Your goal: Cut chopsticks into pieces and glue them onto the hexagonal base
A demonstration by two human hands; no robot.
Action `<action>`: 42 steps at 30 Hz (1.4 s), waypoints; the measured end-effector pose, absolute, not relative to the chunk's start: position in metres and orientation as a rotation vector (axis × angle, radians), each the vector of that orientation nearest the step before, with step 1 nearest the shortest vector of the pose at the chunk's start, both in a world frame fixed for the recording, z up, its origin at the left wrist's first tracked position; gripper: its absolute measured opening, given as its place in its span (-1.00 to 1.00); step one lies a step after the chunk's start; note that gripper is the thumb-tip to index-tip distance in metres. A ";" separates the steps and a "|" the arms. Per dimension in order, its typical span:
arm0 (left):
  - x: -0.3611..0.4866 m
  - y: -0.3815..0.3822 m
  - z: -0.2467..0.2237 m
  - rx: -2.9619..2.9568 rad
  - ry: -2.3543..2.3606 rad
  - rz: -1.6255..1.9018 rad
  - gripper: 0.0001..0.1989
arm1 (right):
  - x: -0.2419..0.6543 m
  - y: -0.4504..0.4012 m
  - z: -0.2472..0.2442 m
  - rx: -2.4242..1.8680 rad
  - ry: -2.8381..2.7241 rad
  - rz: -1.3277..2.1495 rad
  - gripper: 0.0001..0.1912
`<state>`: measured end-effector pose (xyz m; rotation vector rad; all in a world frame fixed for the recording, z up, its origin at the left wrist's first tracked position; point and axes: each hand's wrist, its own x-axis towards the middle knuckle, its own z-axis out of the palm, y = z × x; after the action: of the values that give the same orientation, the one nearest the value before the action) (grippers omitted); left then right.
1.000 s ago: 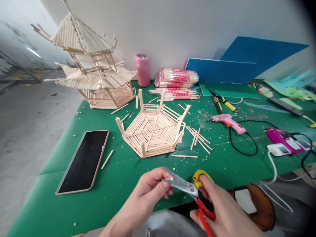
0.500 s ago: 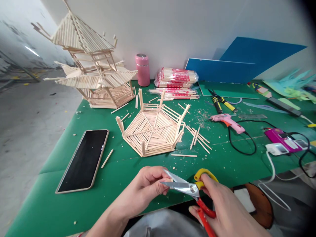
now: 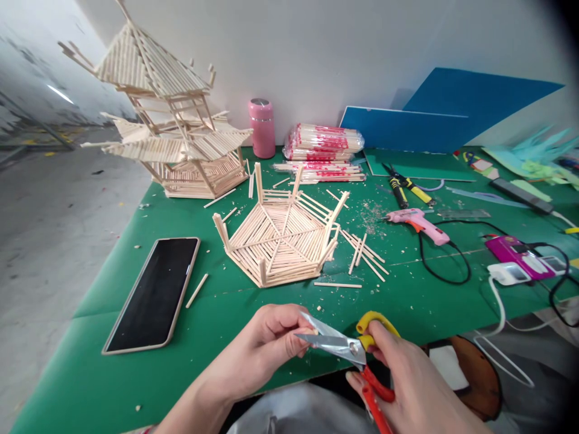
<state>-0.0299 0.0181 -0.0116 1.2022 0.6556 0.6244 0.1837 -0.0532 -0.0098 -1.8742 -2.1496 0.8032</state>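
Observation:
My right hand is closed around the handles of a pair of scissors with one yellow and one red grip, its blades slightly apart. Thumb and fingers of my left hand are pinched together right at the blade tips; what they hold is hidden. Just beyond both hands lies a hexagonal base of wooden sticks with short upright posts at its corners. Several loose sticks are scattered to its right, and a single stick lies in front of it.
A stick pagoda stands back left, a phone lies left. Behind are a pink bottle and packs of chopsticks. Rightward are pliers, a pink glue gun, its black cable and a purple power strip.
Almost nothing differs. The scissors and both hands keep their places at the table's near edge, and the blade opening looks about the same.

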 end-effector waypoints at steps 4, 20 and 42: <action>-0.031 0.019 -0.008 1.209 0.659 0.619 -0.68 | 0.181 -0.054 -0.009 -1.896 -2.074 0.787 -0.83; -0.027 0.020 -0.017 1.005 0.596 0.639 -0.74 | 0.179 -0.054 -0.013 -1.884 -2.019 0.773 -0.76; -0.030 0.033 -0.008 1.030 0.509 0.499 -0.78 | 0.189 -0.056 -0.016 -1.861 -2.048 0.720 -0.77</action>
<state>-0.0304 0.0331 -0.0082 1.0299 0.5087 0.4988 0.1893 -0.0562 -0.0164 -1.8609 -2.0481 0.7200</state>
